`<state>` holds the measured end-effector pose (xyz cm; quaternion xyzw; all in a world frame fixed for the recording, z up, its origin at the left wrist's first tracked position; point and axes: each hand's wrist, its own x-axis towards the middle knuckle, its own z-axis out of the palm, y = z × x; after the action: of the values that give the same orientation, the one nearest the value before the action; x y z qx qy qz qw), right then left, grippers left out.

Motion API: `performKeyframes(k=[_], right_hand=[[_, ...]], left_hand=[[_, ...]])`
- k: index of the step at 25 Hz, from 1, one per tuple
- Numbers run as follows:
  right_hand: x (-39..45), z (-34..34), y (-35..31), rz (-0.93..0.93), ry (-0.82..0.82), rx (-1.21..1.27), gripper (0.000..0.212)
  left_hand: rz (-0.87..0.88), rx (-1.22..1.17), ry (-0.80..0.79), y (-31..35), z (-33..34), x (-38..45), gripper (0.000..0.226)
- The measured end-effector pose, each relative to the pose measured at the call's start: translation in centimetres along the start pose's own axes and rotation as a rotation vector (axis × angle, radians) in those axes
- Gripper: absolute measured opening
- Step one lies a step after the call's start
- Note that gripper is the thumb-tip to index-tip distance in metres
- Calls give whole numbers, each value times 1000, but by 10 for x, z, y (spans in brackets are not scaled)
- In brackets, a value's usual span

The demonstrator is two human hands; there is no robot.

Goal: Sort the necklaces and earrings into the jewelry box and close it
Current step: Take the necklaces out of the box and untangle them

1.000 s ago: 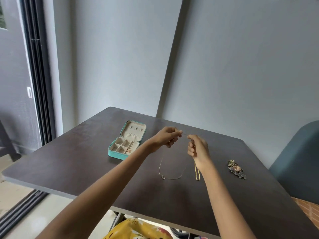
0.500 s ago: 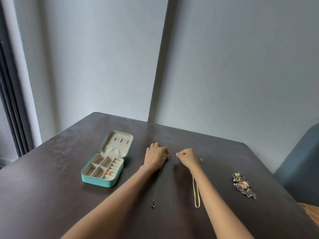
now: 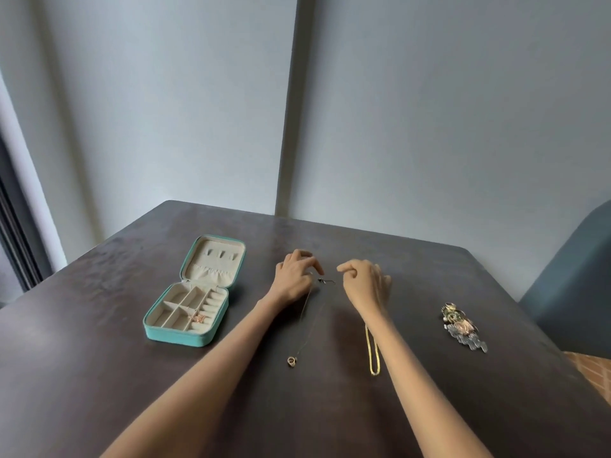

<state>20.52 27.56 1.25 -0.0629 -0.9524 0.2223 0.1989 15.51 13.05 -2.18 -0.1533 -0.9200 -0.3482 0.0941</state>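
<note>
A teal jewelry box (image 3: 180, 337) lies open on the left of the dark table (image 3: 99, 375), a small rose-gold piece (image 3: 198, 317) in one compartment. A thin necklace (image 3: 305, 320) lies stretched on the table, ring pendant (image 3: 291, 360) toward me, clasp (image 3: 326, 281) at the far end. My left hand (image 3: 294, 277) and my right hand (image 3: 365, 282) hover on either side of the clasp, fingers loosely curled, holding nothing. A gold chain (image 3: 373, 357) lies partly under my right forearm. A heap of earrings (image 3: 461, 325) sits at the right.
A grey wall corner stands behind the table. A blue-grey chair back (image 3: 575, 276) rises past the table's right edge. A dark window frame (image 3: 13, 246) runs down the left side.
Both hands lowered the thin necklace from the air onto the table and stretched it out, then let go of its ends. My view moved closer and to the right.
</note>
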Motion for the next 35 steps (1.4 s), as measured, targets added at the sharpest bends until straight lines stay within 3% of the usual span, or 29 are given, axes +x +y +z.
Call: performKeyframes(k=[7, 11, 24, 35], right_hand=[[-95, 0, -13, -405, 203, -45, 41], [-117, 2, -14, -499, 195, -43, 45], [-130, -6, -9, -503, 144, -20, 33], [-120, -2, 8, -480, 67, 90, 43]], left_hand=[[34, 112, -94, 3, 0, -4, 40], [31, 83, -87, 4, -1, -10, 41], [19, 167, -131, -3, 6, -1, 43], [56, 156, -146, 0, 18, 23, 41]])
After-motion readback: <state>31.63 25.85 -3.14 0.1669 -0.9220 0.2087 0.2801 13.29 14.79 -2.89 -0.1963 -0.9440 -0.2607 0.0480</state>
